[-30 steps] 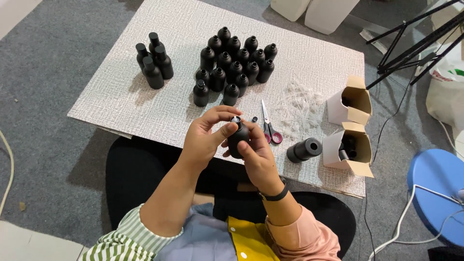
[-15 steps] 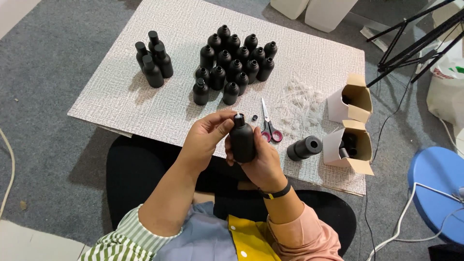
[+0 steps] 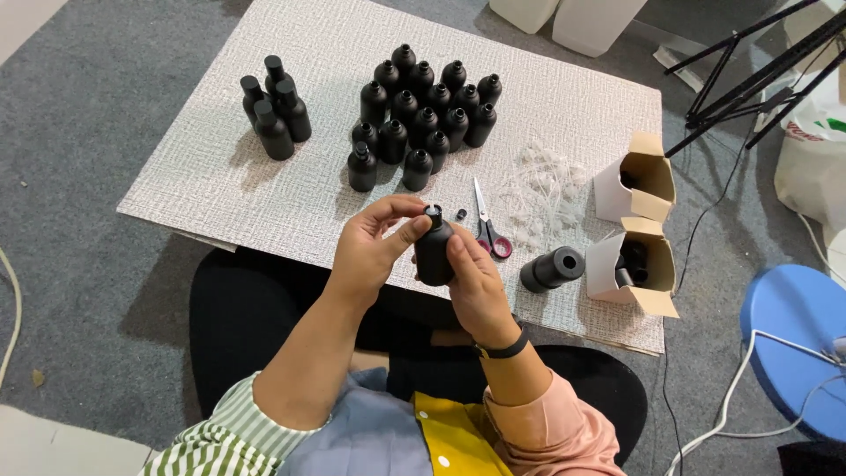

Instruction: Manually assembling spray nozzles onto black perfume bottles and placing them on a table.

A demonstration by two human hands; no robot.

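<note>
My right hand (image 3: 476, 282) grips a small matte black bottle (image 3: 434, 254) upright around its body, just above the near edge of the white textured board (image 3: 264, 176). My left hand (image 3: 374, 247) pinches the bottle's neck and top with thumb and fingers. A tiny black cap (image 3: 460, 214) lies on the board just beyond the bottle, beside red-handled scissors (image 3: 487, 225). A cluster of several black bottles (image 3: 423, 110) stands further back, and three capped bottles (image 3: 275, 107) stand apart at the left.
A black tube (image 3: 552, 269) lies on its side at the right, next to two open cardboard boxes (image 3: 636, 185) (image 3: 636, 264). A heap of thin white strips (image 3: 542, 189) lies by the scissors. A blue stool (image 3: 793, 344), cables and tripod legs (image 3: 749, 79) are at the right.
The bottle has turned from tilted low between my hands to upright. My left fingers have moved onto its top.
</note>
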